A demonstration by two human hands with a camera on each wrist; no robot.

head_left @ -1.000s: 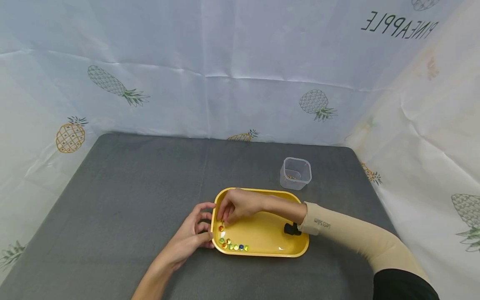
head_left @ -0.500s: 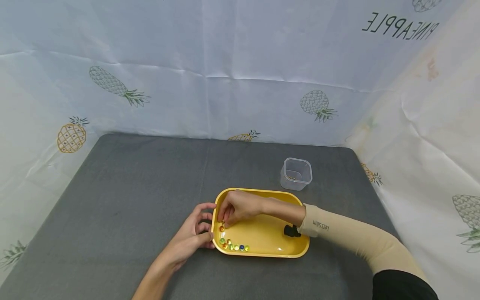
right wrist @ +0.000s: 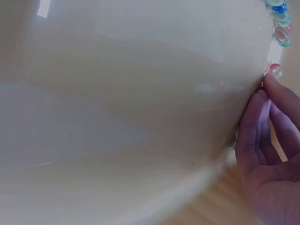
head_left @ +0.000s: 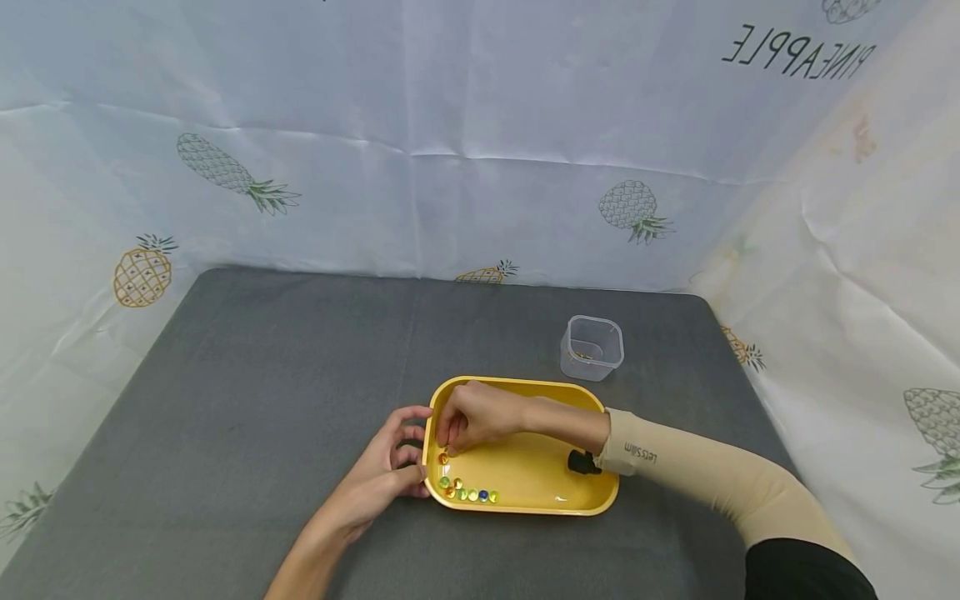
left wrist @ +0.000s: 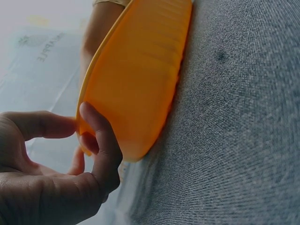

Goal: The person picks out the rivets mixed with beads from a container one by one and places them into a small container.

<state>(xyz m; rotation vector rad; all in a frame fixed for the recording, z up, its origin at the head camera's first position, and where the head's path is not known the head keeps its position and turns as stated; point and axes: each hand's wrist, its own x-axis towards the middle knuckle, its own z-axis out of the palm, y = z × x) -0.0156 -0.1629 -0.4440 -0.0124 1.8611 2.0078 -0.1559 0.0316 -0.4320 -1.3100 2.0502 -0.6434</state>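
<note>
A yellow oval tray (head_left: 525, 507) lies on the grey table. At its left end, my left hand (head_left: 382, 471) grips the rim; in the left wrist view the left hand's fingers (left wrist: 107, 145) bend against the outer wall and edge. My right hand (head_left: 480, 414) reaches into the tray, thumb and fingertips pinched together on a small glass marble (head_left: 447, 446), mostly hidden by them. Just below the fingertips sits an orange-red marble (head_left: 443, 458), also seen as a red-swirled marble (right wrist: 275, 71) in the right wrist view. Several more marbles, one a blue marble (head_left: 483, 495), line the tray's near-left corner.
A clear square plastic container (head_left: 592, 348) stands behind the tray's right end, with something small and gold-coloured at its bottom. A black wrist device (head_left: 584, 461) hangs under the right wrist, over the tray. A pineapple-print curtain (head_left: 450, 208) rises behind the grey table (head_left: 300, 375).
</note>
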